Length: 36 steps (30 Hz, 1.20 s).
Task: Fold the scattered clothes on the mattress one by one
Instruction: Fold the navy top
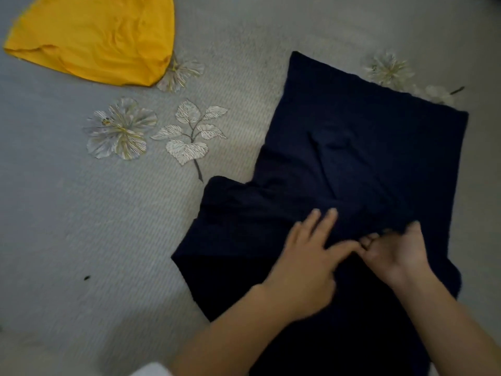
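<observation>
While the left hand [306, 259] lies flat with straight fingers on the navy garment [352, 147], the right hand [395, 253] beside it curls its fingers into a fold of the cloth. That garment is spread on the grey flower-printed mattress [81, 240]; farther off, at left, lies a yellow garment [95, 39].

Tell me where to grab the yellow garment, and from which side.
Best bet: pinch the yellow garment at its near-right corner, coming from the near side. That rounded corner lies flat on the mattress, closest to the person and well clear of the navy garment.
</observation>
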Available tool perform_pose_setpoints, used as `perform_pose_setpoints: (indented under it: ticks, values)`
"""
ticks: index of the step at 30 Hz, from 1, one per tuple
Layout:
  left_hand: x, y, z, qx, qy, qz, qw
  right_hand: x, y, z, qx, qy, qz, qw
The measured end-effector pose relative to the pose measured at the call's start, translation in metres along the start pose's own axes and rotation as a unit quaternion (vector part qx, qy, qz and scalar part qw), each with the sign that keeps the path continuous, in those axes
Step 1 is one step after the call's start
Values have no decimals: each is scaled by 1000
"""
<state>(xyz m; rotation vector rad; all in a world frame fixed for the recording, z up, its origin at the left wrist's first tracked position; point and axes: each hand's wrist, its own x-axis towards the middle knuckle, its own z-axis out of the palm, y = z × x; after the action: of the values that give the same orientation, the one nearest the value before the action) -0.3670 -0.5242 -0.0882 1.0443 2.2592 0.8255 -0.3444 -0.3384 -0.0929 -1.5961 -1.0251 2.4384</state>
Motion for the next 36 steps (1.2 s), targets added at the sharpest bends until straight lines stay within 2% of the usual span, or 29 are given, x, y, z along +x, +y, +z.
perform_pose_setpoints:
  ticks: [4,6,7,9,10,14,17,20,22,23,26,28,32,34,36]
  values:
    - [-34,-47,20,150,84,-143,975,-4,0,-9,36,1,1,999]
    - [-52,-67,18,201,84,-193,957,-7,3,-2,-12,-2,-16,1000]
    - [-59,-75,15,214,86,-217,949,-8,6,1,-79,12,-32,996]
    - [-69,-85,9,209,107,-267,935,-5,7,4,-207,68,-87,972]
    - [-70,-87,7,203,120,-287,928,-4,3,6,-229,89,-121,962]
    - [-70,-80,0,165,154,-360,905,4,-52,9,-141,118,-250,951]
    - [-70,-64,7,125,191,-305,925,24,-103,-18,-78,125,-256,956]
    - [-70,-48,30,104,162,-228,954,44,-110,-48,-117,101,-131,979]
    - [-70,-43,46,127,129,-208,961,57,-95,-64,-190,92,-50,976]
    - [-70,-41,50,128,115,-214,962,63,-87,-70,-210,100,-37,972]
    - [-71,-41,50,107,106,-236,960,77,-82,-74,-242,130,-59,960]
    - [-69,-43,42,106,96,-226,964,82,-89,-73,-253,156,-104,949]
    - [-68,-43,29,140,53,-225,963,75,-88,-77,-293,186,-166,923]
    - [-66,-40,29,171,32,-234,957,71,-77,-88,-375,209,-186,884]
    - [-67,-36,31,213,34,-214,953,65,-64,-97,-479,218,-256,811]
